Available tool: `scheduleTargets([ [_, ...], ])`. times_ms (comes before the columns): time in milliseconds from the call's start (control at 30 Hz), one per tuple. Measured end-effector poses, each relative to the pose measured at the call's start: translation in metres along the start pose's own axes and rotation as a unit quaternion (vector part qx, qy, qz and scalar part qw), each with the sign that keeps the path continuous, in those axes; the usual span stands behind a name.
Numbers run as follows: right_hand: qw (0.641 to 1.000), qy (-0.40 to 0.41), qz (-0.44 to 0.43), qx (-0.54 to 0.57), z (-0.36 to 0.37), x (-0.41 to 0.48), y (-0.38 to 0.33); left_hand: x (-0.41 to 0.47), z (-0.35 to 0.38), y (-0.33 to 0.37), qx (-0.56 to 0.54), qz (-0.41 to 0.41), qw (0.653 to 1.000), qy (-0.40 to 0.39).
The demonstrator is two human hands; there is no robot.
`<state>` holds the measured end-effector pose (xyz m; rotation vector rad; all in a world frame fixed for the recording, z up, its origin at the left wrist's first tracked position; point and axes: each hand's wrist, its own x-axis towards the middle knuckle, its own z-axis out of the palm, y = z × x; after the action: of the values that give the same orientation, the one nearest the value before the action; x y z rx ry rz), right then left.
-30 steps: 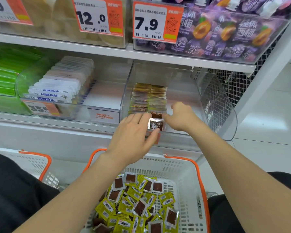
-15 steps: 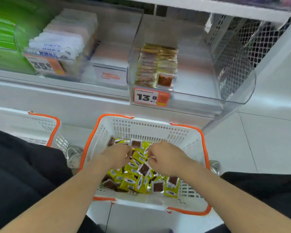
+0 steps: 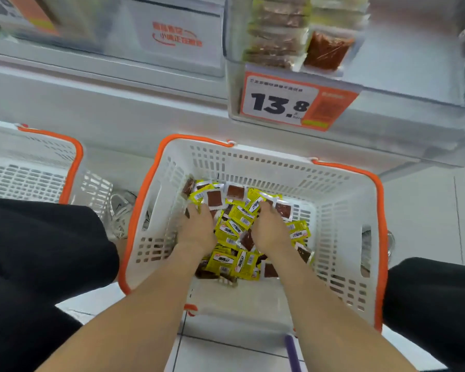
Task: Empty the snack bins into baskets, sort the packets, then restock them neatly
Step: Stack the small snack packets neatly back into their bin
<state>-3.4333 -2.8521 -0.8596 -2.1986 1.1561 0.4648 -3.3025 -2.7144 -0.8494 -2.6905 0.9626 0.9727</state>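
While both hands were down inside the basket (image 3: 336, 210), the left hand (image 3: 196, 230) and the right hand (image 3: 273, 229) lay side by side, backs up, with their fingers pushed into the heap of packets (image 3: 238, 218). The fingertips were buried among the wrappers, so I cannot tell whether either hand had hold of anything or how far the fingers were bent. A narrow strip of yellow and brown packets showed between the two hands, more of them spread beyond the fingers towards the far wall, and others lay under the wrists. The white basket with its orange rim stood on the floor between two black trouser legs (image 3: 38, 251), and its tall slotted walls closed round the hands on every side. A second basket (image 3: 24, 181) of the same kind stood just beside it on the left. Above the far rim, a clear bin (image 3: 392, 84) jutted out from the shelf, with a stack (image 3: 274, 30) of packets on edge at its left and a price tag (image 3: 279, 102) reading 13.8 on its front. A white card (image 3: 176, 36) with orange writing stood to the left of the bin.
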Motion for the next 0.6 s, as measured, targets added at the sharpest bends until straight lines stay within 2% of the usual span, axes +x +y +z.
scheduleTargets([
  [67,0.999,-0.033,-0.026,0.0,0.007,0.012,0.003,0.004,0.013,0.002,0.044,0.023,0.996,0.078],
  [133,0.997,-0.038,-0.066,-0.031,0.014,0.024,0.011,0.007,0.016,0.012,0.056,0.108,0.983,0.141],
  [167,0.994,-0.026,-0.09,-0.051,0.018,0.03,0.017,0.01,0.017,0.018,0.063,0.167,0.973,0.143],
  [233,0.992,0.022,-0.107,-0.07,0.023,0.035,0.024,0.019,0.019,0.028,0.086,0.257,0.958,0.096],
  [333,0.995,0.081,-0.046,-0.033,0.024,0.035,0.031,0.024,0.027,0.03,0.112,0.246,0.96,0.069],
  [433,0.991,0.098,0.05,0.077,0.027,0.033,0.027,0.021,0.037,0.028,0.085,0.228,0.965,0.101],
  [533,0.961,0.086,0.14,0.222,0.028,0.037,0.021,0.024,0.037,0.029,0.055,0.213,0.969,0.11],
  [600,0.949,0.119,0.136,0.259,0.027,0.042,0.027,0.028,0.036,0.03,0.028,0.194,0.976,0.1],
])
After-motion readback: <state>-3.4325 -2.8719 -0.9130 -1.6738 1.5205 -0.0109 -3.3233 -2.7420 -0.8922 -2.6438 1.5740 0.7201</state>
